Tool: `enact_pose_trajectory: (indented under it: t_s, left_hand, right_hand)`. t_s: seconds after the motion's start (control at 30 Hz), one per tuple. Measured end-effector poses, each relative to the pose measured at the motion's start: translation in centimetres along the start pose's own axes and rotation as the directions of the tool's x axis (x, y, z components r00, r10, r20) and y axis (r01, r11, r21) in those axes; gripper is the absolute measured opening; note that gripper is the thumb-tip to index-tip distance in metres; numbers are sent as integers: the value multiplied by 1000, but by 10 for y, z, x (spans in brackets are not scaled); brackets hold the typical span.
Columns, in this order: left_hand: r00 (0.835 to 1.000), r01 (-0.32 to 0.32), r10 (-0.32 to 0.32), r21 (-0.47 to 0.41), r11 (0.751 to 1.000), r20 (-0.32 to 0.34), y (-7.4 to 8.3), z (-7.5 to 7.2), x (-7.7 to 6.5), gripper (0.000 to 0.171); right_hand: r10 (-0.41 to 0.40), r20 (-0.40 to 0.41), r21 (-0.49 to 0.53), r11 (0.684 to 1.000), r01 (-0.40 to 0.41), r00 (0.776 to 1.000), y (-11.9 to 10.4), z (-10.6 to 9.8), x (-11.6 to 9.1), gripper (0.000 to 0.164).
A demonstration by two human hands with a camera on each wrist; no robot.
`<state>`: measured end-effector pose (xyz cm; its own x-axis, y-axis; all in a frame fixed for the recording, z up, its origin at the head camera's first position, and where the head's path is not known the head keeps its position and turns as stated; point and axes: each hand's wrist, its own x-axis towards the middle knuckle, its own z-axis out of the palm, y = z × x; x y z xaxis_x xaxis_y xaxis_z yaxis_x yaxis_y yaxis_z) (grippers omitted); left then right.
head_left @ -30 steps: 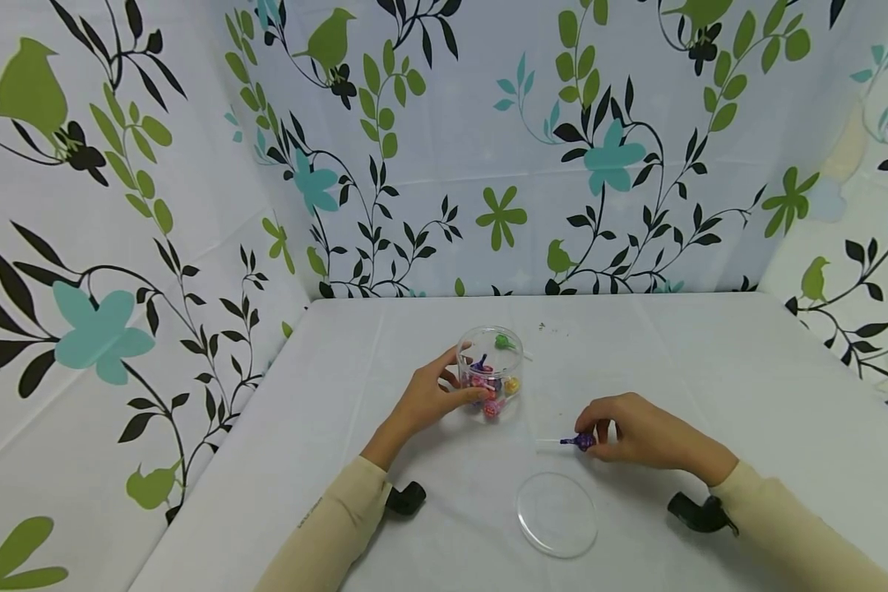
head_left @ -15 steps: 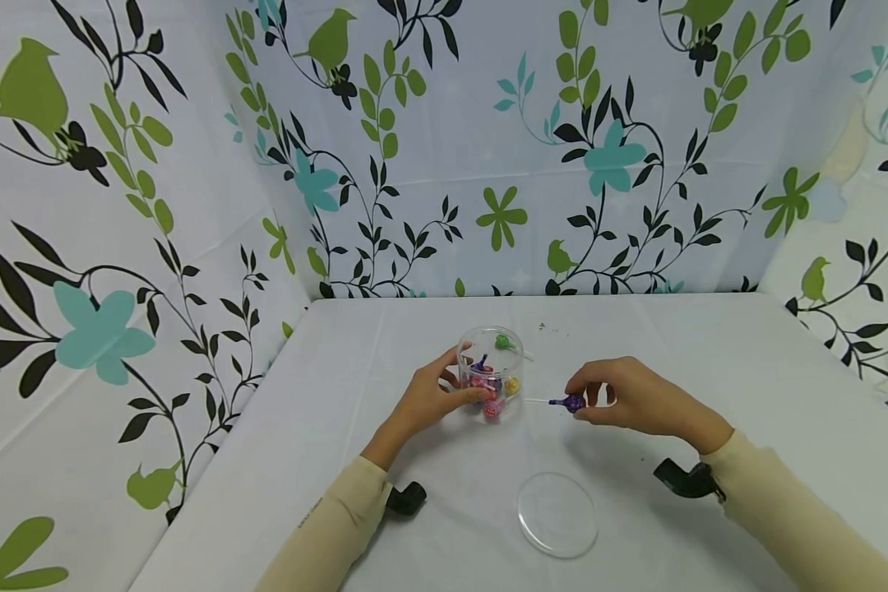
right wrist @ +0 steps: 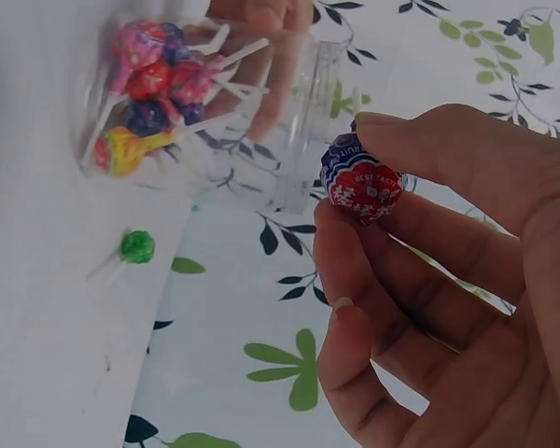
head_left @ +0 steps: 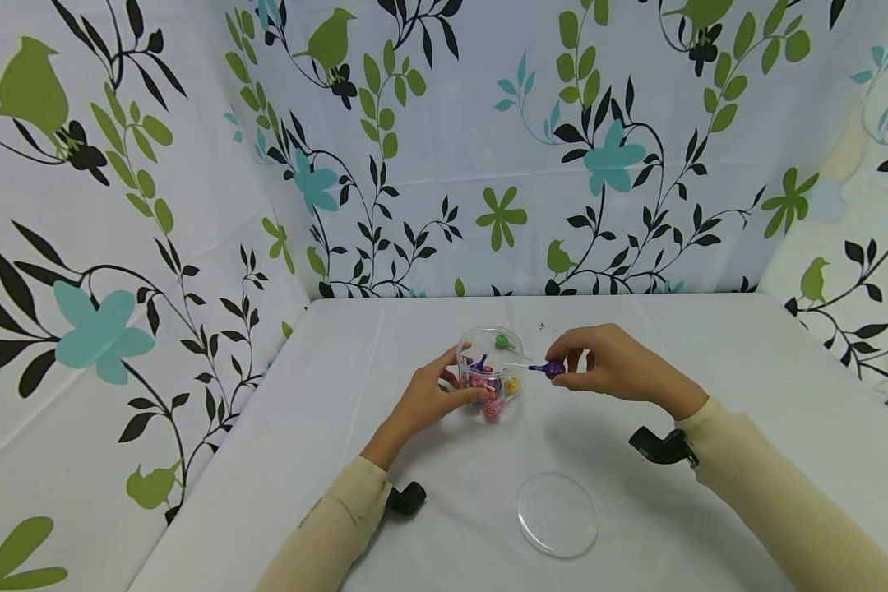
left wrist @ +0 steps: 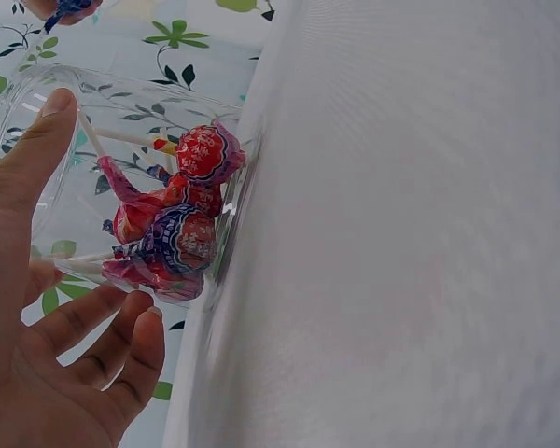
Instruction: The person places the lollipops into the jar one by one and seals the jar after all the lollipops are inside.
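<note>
In the head view, a clear plastic jar (head_left: 490, 339) stands upright on the table with several wrapped lollipops (left wrist: 182, 233) inside. My left hand (head_left: 431, 395) grips it from the left, thumb in front. Just right of the jar's rim, my right hand (head_left: 617, 366) pinches a purple lollipop (head_left: 553, 369) by its candy head, stick pointing left toward the jar. The right wrist view shows this lollipop's red and blue wrapper (right wrist: 364, 182) between thumb and fingers. A green lollipop (right wrist: 137, 246) lies on the table behind the jar.
A clear round lid (head_left: 557, 515) lies flat on the white table (head_left: 451, 510), nearer to me than the jar. Small dark specks (head_left: 542, 326) dot the table behind. Patterned curtains (head_left: 429, 164) rise at the back and sides.
My right hand has lifted the purple lollipop off the table and carried it left and away from me, up to the jar's rim. The left hand and jar have stayed in place.
</note>
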<state>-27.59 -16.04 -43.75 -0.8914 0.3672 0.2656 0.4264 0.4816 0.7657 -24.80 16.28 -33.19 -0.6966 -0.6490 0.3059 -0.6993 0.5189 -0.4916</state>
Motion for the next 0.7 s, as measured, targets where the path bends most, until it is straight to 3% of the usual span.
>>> enact_pose_trajectory:
  t_s: [0.43,0.7]
  left_hand:
    - [1000,19,-19,-3,1000,5,1,0,0,77]
    - [1000,21,-21,-14,1000,7,0,0,0,83]
  right_hand:
    - [-12,-20,-24,1000,11,1000,-14,0,35,23]
    - [-25,-29,-43,999,24,999,-14,11,50,22]
